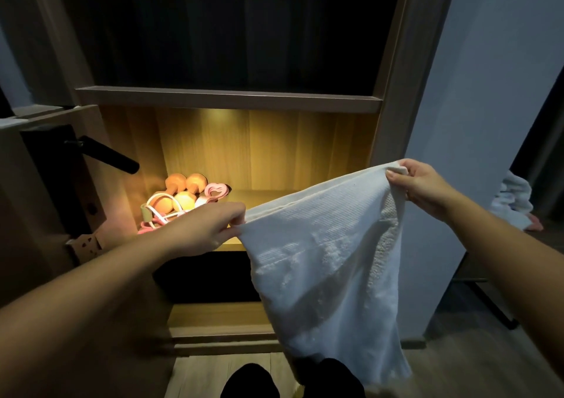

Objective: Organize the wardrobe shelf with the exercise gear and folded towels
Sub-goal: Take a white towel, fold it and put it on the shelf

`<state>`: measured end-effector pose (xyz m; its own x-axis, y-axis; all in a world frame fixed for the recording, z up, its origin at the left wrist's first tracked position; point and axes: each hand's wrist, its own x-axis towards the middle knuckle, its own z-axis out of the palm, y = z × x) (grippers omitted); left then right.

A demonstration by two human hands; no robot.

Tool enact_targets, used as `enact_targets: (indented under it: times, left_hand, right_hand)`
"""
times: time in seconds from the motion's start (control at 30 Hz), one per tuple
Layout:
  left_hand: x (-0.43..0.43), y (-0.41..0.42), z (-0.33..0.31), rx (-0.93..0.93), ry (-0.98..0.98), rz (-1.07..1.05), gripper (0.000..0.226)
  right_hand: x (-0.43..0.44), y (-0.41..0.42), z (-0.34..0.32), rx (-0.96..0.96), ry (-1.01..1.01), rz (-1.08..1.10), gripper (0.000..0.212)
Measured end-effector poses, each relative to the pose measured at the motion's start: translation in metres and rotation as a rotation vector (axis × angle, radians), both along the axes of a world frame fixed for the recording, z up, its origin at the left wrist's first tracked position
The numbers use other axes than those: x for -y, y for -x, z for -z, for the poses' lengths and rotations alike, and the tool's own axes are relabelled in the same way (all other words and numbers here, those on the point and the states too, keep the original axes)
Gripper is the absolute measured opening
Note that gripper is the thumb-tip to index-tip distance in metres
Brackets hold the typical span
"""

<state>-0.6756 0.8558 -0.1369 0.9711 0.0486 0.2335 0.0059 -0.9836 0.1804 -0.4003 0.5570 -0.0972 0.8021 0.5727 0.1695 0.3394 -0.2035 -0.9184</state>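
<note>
the head view looks down into an open wooden wardrobe. a white towel is held up in the air in front of it, stretched by its top edge between both hands and hanging loose below them toward the floor, covering the right part of the lit shelf. the left hand pinches the lower left corner of that edge, fingers curled over the cloth. the right hand is higher and further right, gripping the other corner between thumb and fingers. at the left end of the lit shelf lie orange dumbbells, a pink heart-shaped piece beside them and a white cord looped in front. a black lever handle juts from the door at left. a pale cloth heap lies on the floor at far right. dark feet show at the bottom edge.
</note>
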Motion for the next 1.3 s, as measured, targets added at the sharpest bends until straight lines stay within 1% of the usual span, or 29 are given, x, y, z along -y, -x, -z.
enact_targets:
  times: [0.03,0.1,0.17,0.23,0.3,0.33,0.4,0.43,0.47,0.57,0.6,0.63,0.67,0.7,0.73,0.83,0.93,0.97,1.0,1.03,1.07,1.1,1.13,1.17,1.2,1.27,1.3]
  left_hand:
    - [-0.001,-0.002,-0.008,-0.049,-0.04,0.007,0.012]
    - [0.0,-0.007,-0.022,-0.157,-0.119,0.01,0.022]
    - [0.006,-0.011,-0.034,-0.275,-0.153,-0.018,0.035]
    - [0.012,-0.013,-0.044,-0.33,-0.158,-0.054,0.042]
    - [0.014,-0.014,-0.052,-0.347,-0.211,-0.041,0.033]
    - [0.015,-0.014,-0.056,-0.363,-0.282,-0.029,0.026]
    - [0.014,-0.014,-0.066,-0.404,-0.431,-0.054,0.021]
    - [0.013,-0.014,-0.074,-0.401,-0.496,-0.082,0.019]
    - [0.01,-0.015,-0.083,-0.377,-0.533,-0.11,0.019]
    - [-0.001,-0.012,-0.113,-0.118,-0.523,-0.154,0.02]
    - [-0.003,-0.011,-0.118,-0.076,-0.534,-0.141,0.023]
    - [-0.004,-0.009,-0.122,-0.102,-0.603,-0.132,0.027]
    - [-0.003,-0.007,-0.123,-0.177,-0.673,-0.137,0.032]
    - [-0.003,-0.006,-0.122,-0.235,-0.712,-0.145,0.036]
    - [-0.005,-0.007,-0.123,-0.229,-0.703,-0.16,0.039]
    - [-0.01,-0.009,-0.129,-0.058,-0.587,-0.179,0.034]
    - [-0.007,-0.006,-0.136,-0.048,-0.516,-0.186,0.029]
    - [-0.006,-0.006,-0.14,-0.006,-0.498,-0.183,0.028]
    - [-0.004,-0.007,-0.143,0.067,-0.454,-0.194,0.028]
    - [-0.004,-0.007,-0.146,0.17,-0.428,-0.195,0.026]
    - [-0.004,-0.005,-0.145,0.254,-0.421,-0.169,0.025]
    - [-0.007,-0.002,-0.142,0.264,-0.481,-0.13,0.023]
    - [-0.011,0.001,-0.137,0.232,-0.524,-0.086,0.021]
    - [-0.015,0.004,-0.13,0.173,-0.513,-0.09,0.019]
    - [-0.017,0.006,-0.125,0.142,-0.459,-0.106,0.018]
    - [-0.016,0.0,-0.119,0.168,-0.447,-0.086,0.016]
    - [-0.015,-0.002,-0.115,0.154,-0.469,-0.054,0.015]
  right_hand:
    - [0.001,-0.001,-0.002,0.032,0.03,-0.02,0.018]
    - [0.002,-0.003,-0.006,0.1,0.096,-0.062,0.016]
    - [0.005,-0.005,-0.012,0.142,0.166,-0.098,0.017]
    - [0.008,-0.006,-0.019,0.172,0.258,-0.157,0.019]
    - [0.009,-0.007,-0.021,0.227,0.383,-0.218,0.018]
    - [0.007,-0.005,-0.023,0.261,0.457,-0.248,0.016]
    - [0.0,0.0,-0.031,0.325,0.565,-0.309,0.011]
    - [-0.005,0.002,-0.038,0.365,0.558,-0.323,0.009]
    - [-0.01,0.003,-0.045,0.407,0.504,-0.313,0.011]
    - [-0.016,0.0,-0.063,0.442,0.116,-0.17,0.014]
    - [-0.017,0.0,-0.065,0.459,0.08,-0.165,0.012]
    - [-0.019,0.002,-0.065,0.5,0.169,-0.204,0.011]
    - [-0.021,0.003,-0.065,0.521,0.303,-0.257,0.011]
    - [-0.022,0.003,-0.065,0.525,0.389,-0.278,0.012]
    - [-0.024,0.002,-0.069,0.527,0.402,-0.269,0.014]
    - [-0.022,-0.001,-0.083,0.498,0.28,-0.203,0.014]
    - [-0.019,-0.003,-0.085,0.466,0.272,-0.222,0.013]
    - [-0.022,0.0,-0.085,0.461,0.196,-0.206,0.012]
    - [-0.026,0.003,-0.086,0.454,0.079,-0.185,0.011]
    - [-0.032,0.007,-0.088,0.45,-0.026,-0.184,0.012]
    - [-0.036,0.011,-0.088,0.449,-0.077,-0.209,0.013]
    - [-0.038,0.015,-0.087,0.458,-0.063,-0.243,0.012]
    - [-0.038,0.015,-0.085,0.473,-0.004,-0.267,0.012]
    - [-0.037,0.013,-0.081,0.476,0.057,-0.261,0.011]
    - [-0.036,0.01,-0.078,0.467,0.087,-0.223,0.012]
    - [-0.038,0.006,-0.072,0.451,0.081,-0.15,0.014]
    - [-0.04,0.006,-0.067,0.452,0.098,-0.153,0.014]
